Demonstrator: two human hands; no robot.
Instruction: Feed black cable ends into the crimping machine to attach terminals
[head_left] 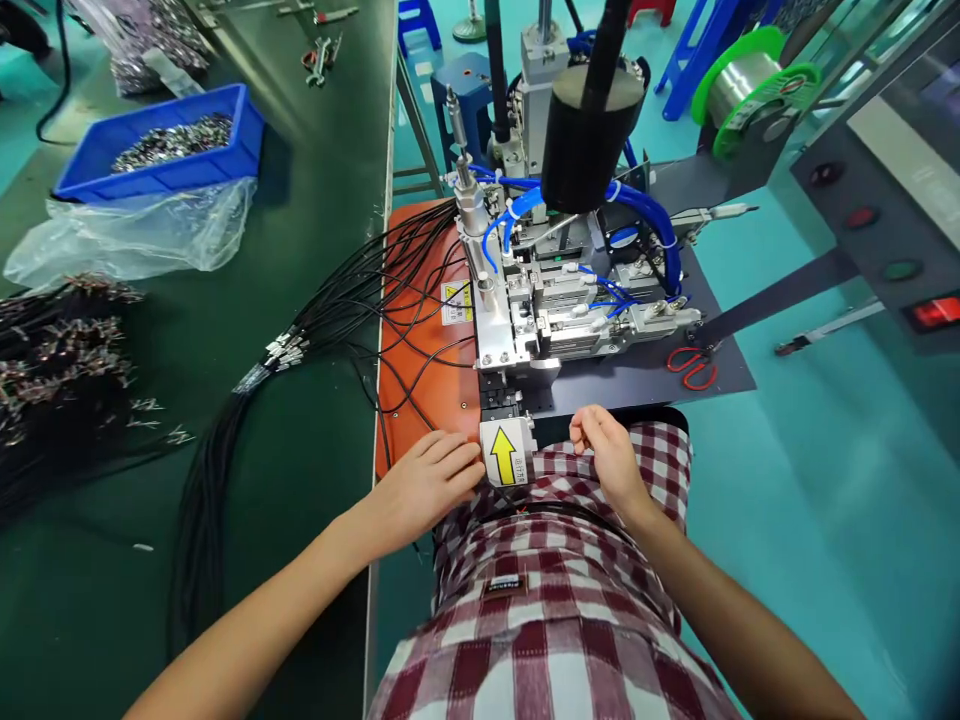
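Note:
My left hand (431, 478) lies palm down at the front edge of the orange plate (420, 375). Its fingers are stretched out side by side, their tips beside a white block with a yellow arrow label (507, 452); the thumb is hidden. To the right of that block, above the lap, my right hand (606, 452) has its fingers curled in; whether they hold anything cannot be seen. Behind both hands stands a metal machine (501, 335) with blue air tubes. Black cables (341, 290) fan from a bundle on the left across the orange plate.
On the green table (300, 520) are a blue bin (169, 165) of small metal parts, a plastic bag (142, 235) and a cable pile (60, 390). Red-handled scissors (694, 368) lie right of the machine. A black cylinder (589, 135) hangs over it; a green spool (750, 90) stands behind.

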